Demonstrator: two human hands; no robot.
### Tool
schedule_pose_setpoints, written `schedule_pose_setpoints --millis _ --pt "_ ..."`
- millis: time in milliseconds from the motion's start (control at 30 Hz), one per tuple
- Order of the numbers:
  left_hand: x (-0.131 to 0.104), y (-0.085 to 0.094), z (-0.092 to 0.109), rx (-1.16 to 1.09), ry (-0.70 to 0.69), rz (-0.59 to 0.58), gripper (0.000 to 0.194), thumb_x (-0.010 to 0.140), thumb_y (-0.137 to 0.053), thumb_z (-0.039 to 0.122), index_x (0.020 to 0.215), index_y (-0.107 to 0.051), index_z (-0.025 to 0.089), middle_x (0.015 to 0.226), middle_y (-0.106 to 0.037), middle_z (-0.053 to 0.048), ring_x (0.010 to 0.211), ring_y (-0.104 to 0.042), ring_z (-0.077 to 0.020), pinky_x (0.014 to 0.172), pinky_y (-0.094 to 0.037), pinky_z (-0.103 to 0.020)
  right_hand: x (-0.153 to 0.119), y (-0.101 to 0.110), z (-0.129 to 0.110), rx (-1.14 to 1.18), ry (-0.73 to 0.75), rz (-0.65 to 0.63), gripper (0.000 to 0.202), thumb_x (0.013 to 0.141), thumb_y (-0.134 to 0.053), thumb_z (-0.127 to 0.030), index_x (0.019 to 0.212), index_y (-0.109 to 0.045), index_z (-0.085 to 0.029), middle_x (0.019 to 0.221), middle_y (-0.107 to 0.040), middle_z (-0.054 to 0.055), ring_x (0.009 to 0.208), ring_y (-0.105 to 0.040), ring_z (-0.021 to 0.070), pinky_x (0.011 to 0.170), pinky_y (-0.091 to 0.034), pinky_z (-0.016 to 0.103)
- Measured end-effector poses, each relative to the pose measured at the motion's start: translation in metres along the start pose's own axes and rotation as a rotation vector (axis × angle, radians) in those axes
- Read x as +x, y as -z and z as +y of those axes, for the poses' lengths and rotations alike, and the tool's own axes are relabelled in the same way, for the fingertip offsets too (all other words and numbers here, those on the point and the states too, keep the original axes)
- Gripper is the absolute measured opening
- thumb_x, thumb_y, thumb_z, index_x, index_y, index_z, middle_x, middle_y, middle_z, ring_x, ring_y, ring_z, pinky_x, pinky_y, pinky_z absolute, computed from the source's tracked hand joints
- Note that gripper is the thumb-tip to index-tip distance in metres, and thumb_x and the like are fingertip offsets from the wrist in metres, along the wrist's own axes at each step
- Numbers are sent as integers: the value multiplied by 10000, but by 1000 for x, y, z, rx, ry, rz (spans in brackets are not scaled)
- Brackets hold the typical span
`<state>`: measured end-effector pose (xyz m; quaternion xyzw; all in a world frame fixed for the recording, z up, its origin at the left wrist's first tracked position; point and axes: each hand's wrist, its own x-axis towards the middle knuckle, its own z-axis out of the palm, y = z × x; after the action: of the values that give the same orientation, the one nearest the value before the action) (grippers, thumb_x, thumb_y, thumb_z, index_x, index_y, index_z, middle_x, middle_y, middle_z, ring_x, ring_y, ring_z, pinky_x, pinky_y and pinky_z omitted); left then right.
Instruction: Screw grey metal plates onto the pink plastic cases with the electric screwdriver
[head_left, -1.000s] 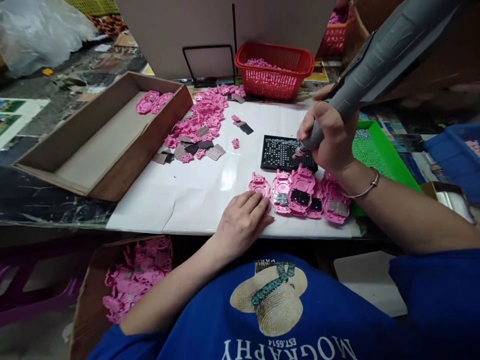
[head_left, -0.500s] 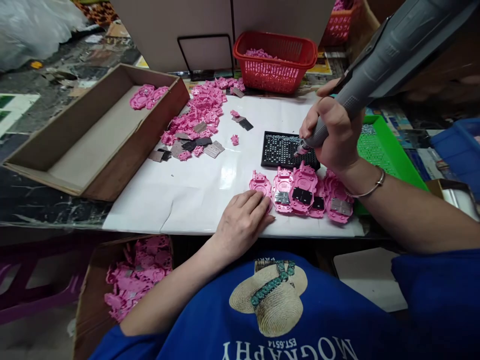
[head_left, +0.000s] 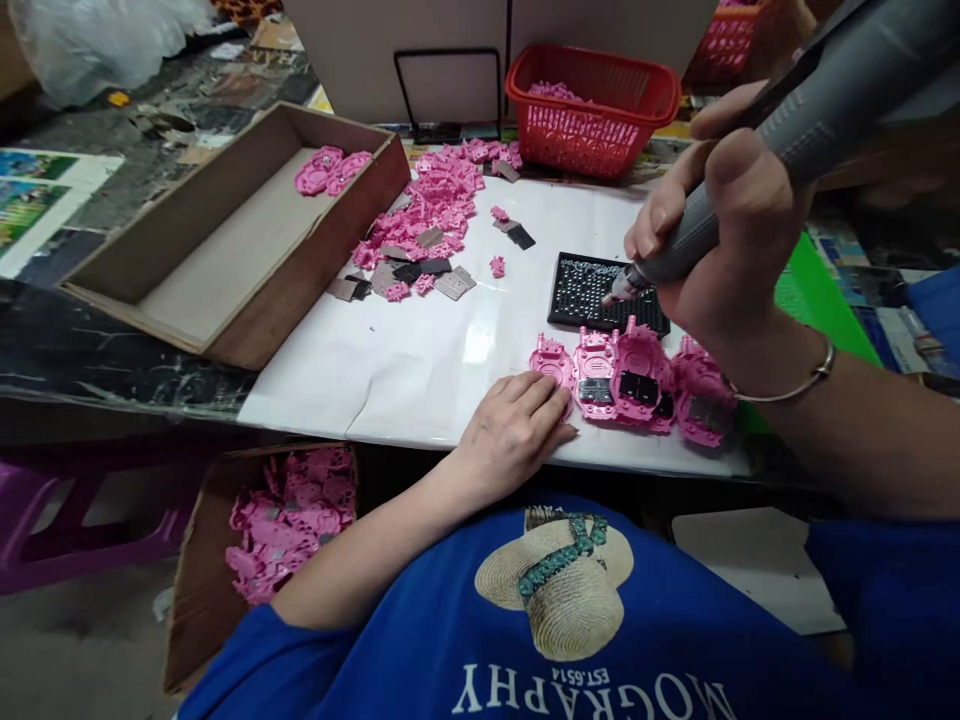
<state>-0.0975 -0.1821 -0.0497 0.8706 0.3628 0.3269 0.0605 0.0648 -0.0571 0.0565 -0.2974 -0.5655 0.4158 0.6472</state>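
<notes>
A cardboard box (head_left: 330, 240) sits at ten o'clock from the left hand (head_left: 516, 432), which covers part of a pink casing (head_left: 551, 358); its grip I cannot tell. At one o'clock lies a black tray (head_left: 574, 288); rightmost, the right hand (head_left: 739, 225) keys its grip around a grey power tool (head_left: 840, 115).

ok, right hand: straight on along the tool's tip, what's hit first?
Most likely the black tray, in its perforated field: the grey tool in the right hand slants down toward it. Depth is unclear; the tip may already touch.
</notes>
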Motion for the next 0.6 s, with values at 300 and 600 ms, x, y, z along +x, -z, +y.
schedule_pose_setpoints --millis 300,600 --pt "2 0 0 -8 10 -32 318 1003 -559 353 1172 -613 89 1159 -705 -145 1084 -640 -260 910 -551 -399 -26 -21 18 60 -96 -165 304 712 -792 -493 881 -609 -319 519 -498 -79 371 -415 137 377 -347 338" --pt "2 1 1 -10 21 -44 335 1002 -561 368 1176 -612 86 1178 -698 -141 1103 -629 -261 929 -536 -395 -32 -23 26 39 -108 -160 335 707 -791 -529 882 -581 -336 537 -490 -76 378 -428 150 385 -330 351"
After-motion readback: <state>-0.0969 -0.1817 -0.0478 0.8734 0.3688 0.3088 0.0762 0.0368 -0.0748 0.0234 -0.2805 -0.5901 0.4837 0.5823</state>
